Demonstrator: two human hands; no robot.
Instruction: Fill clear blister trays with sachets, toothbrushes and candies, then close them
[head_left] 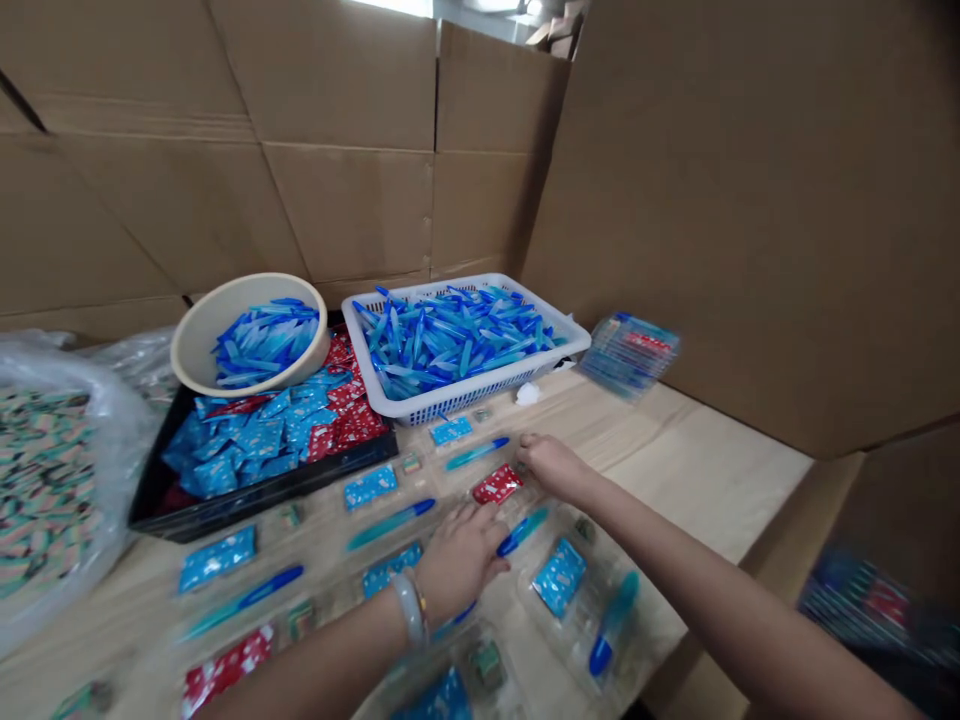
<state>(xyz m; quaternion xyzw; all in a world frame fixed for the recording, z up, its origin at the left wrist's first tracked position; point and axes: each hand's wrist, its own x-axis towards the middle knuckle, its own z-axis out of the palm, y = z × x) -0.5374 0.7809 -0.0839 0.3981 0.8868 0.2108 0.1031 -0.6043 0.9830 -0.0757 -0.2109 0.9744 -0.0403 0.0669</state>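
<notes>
**Q:** How are the hands found?

**A:** The left hand is laid open on clear plastic trays, and a blue stick is seen just beside its fingers. Nothing is grasped by it. The right hand is held with its fingertips curled down, just beside a red sachet. Whether that sachet is pinched cannot be told.

**Q:** And what is placed farther off?

**A:** More sachets and sticks are laid out in the trays across the counter. Beyond them, a black tray is heaped with blue and red sachets. A round bowl is set on it, and a white basket is placed beside the bowl, both filled with blue sticks. Cardboard sheets are stood behind everything.
</notes>
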